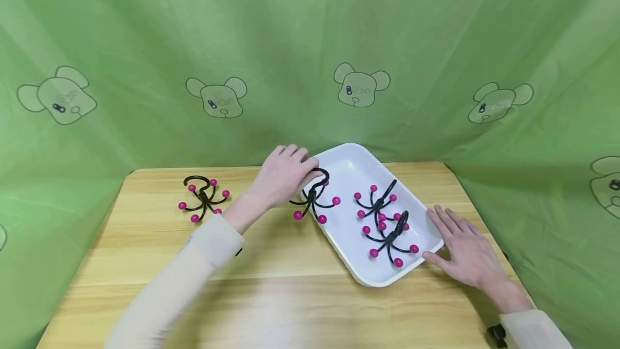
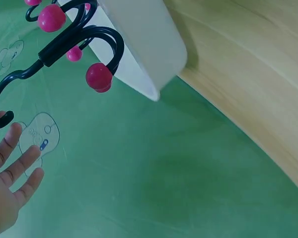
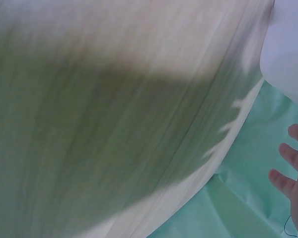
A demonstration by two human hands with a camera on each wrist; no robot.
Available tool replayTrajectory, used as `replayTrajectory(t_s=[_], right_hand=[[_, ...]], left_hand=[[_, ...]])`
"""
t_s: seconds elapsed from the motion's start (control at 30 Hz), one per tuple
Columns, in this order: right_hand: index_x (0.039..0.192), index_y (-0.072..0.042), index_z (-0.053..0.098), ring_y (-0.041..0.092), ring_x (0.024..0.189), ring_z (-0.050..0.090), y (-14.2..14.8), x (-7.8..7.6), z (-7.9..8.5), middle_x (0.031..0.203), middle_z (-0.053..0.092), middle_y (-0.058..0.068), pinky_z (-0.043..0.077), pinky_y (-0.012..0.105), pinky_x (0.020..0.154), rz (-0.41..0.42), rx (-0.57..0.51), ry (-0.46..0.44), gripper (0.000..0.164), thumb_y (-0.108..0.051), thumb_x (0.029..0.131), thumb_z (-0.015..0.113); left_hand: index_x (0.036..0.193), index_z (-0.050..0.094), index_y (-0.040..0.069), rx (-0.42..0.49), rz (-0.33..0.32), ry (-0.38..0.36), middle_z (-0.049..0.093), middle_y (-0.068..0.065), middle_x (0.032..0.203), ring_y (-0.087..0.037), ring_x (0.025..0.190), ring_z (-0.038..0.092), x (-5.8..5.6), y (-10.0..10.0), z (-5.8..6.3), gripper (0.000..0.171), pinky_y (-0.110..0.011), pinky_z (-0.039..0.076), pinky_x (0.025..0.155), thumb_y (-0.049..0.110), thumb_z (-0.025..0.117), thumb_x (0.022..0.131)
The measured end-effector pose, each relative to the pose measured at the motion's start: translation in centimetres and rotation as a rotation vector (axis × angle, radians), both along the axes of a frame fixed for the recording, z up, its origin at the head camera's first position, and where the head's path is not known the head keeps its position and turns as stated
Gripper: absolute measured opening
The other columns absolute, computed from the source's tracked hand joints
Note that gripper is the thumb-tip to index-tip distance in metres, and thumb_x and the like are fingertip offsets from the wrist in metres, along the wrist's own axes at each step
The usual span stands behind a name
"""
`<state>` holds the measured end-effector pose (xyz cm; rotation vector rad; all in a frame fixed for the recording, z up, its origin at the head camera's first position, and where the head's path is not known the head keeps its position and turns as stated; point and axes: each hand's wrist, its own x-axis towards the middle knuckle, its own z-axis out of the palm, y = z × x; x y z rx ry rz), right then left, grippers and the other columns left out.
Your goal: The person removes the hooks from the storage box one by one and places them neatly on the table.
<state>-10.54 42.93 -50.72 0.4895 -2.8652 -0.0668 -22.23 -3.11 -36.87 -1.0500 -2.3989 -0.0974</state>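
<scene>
My left hand [image 1: 286,174] pinches the hook end of a black hanger [image 1: 312,196] with pink ball tips. This hanger is over the left side of a white tray [image 1: 346,174]; in the left wrist view the hanger's stem [image 2: 57,48] is tilted, and the other fingers [image 2: 21,166] are spread apart. Inside the tray lie two similar hangers, one farther back [image 1: 379,204] and one nearer [image 1: 391,238]. With fingers extended, my right hand [image 1: 467,252] rests against the tray's right corner. The right wrist view shows only some of its fingers [image 3: 292,157].
Another pink-tipped hanger [image 1: 203,198] lies on the wooden table [image 1: 271,306] at left. A short black tip [image 1: 238,252] shows beside the left sleeve, the rest hidden. A green curtain [image 1: 290,42] with printed bear heads hangs behind the table and at both sides.
</scene>
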Motion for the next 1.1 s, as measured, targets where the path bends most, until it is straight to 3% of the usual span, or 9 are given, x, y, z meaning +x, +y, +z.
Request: replayTrajectory(t_s=[0.37,0.6,0.83,1.1], right_hand=[[0.169,-0.013,0.024,0.041,0.156,0.036,0.0,0.1,0.0,0.169,0.037,0.020,0.037,0.064,0.118,-0.009,0.003,-0.003,0.108,-0.069,0.088,0.069],[0.168,-0.013,0.025,0.041,0.156,0.037,-0.1,0.1,0.1,0.168,0.038,0.020,0.038,0.064,0.118,-0.002,0.008,0.006,0.108,-0.069,0.087,0.069],[0.168,-0.013,0.024,0.038,0.160,0.031,-0.2,0.1,0.1,0.169,0.037,0.020,0.038,0.063,0.118,0.001,0.000,0.003,0.107,-0.068,0.088,0.069],[0.168,-0.013,0.024,0.043,0.152,0.040,-0.2,0.1,0.2,0.171,0.035,0.018,0.038,0.063,0.117,-0.004,0.000,0.005,0.108,-0.068,0.087,0.069]], left_hand=[[0.110,0.070,0.018,0.036,-0.017,-0.064,0.070,-0.002,0.098,-0.025,0.098,0.067,-0.1,-3.2,0.4,0.027,-0.044,0.058,0.096,0.042,0.057,0.108],[0.110,0.071,0.017,0.024,-0.032,-0.061,0.071,-0.003,0.098,-0.025,0.097,0.068,-0.1,-5.5,-0.3,0.026,-0.043,0.059,0.094,0.040,0.059,0.107],[0.109,0.072,0.016,0.037,-0.019,-0.106,0.072,-0.004,0.099,-0.026,0.098,0.068,-0.2,-7.5,-0.7,0.021,-0.045,0.059,0.093,0.036,0.064,0.105],[0.110,0.072,0.015,0.029,0.012,-0.124,0.072,-0.005,0.102,-0.028,0.100,0.068,-1.3,-9.0,-2.2,0.021,-0.046,0.057,0.096,0.035,0.066,0.104]])
